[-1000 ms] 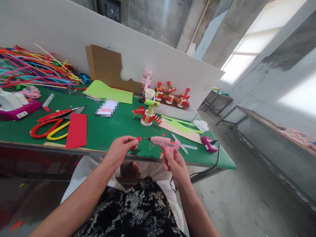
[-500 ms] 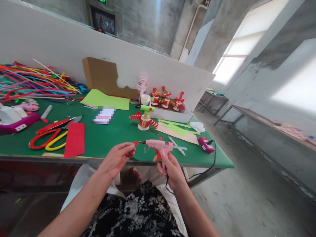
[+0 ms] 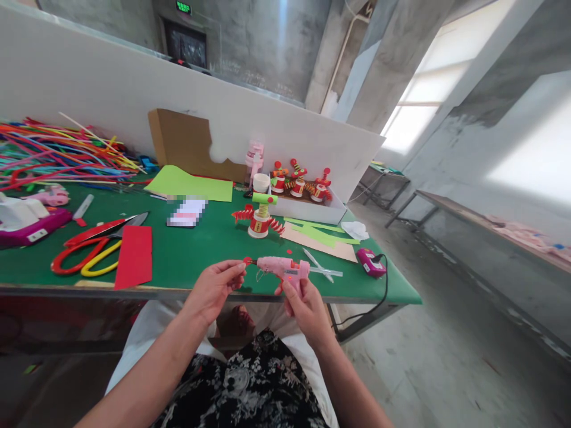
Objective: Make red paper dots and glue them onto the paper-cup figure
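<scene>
Between thumb and fingertips, my left hand (image 3: 218, 286) pinches a small red disc (image 3: 247, 260). My right hand (image 3: 303, 303) is wrapped round the grip of a pink glue gun (image 3: 279, 267), whose dark nozzle points left at the disc and appears to touch it. A clear glue stick (image 3: 328, 271) juts from the gun's rear. Just beyond the hands stands a red and white paper-cup figure (image 3: 259, 223) with folded red arms and a green roll on top. Another small red disc (image 3: 289, 251) lies on the green table behind the gun.
Scissors (image 3: 98, 244), red card (image 3: 134, 255) and many pipe cleaners (image 3: 66, 151) lie left. A white box (image 3: 307, 209) with several similar figures stands behind. Paper strips (image 3: 319, 241) and a purple socket (image 3: 371, 263) with a black cord are at right.
The glue gun has shifted slightly left, and its nozzle now meets the red disc. My left hand keeps its pinch, nearly in place. The view has tilted slightly upward.
</scene>
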Demonstrator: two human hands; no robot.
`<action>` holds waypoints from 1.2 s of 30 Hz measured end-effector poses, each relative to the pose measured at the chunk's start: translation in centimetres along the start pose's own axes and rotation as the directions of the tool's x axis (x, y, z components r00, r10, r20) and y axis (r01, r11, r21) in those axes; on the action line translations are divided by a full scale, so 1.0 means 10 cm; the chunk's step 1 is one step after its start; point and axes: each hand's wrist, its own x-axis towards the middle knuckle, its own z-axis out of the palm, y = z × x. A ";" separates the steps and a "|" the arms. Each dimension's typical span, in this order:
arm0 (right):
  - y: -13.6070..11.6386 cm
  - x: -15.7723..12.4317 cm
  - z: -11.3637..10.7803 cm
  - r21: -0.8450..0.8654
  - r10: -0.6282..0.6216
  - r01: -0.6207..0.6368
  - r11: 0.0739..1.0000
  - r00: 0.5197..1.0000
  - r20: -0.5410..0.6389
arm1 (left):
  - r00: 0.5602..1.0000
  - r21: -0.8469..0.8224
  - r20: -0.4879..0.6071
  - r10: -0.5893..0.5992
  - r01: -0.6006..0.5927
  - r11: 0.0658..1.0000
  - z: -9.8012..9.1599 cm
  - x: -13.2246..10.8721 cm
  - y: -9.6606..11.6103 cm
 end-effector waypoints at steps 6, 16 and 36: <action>0.01 0.00 -0.01 -0.090 -0.029 0.029 0.996 1.000 -0.006 | 1.000 0.014 -0.011 0.003 -0.003 1.000 0.02 -0.01 -0.01; 0.01 0.00 -0.04 -0.234 -0.087 0.084 0.969 0.996 -0.004 | 1.000 0.034 -0.004 0.012 -0.012 0.999 0.02 -0.02 0.00; 0.04 0.01 -0.01 0.207 0.114 -0.101 0.973 0.992 -0.052 | 0.990 -0.161 0.083 -0.113 0.125 0.979 -0.01 -0.05 0.03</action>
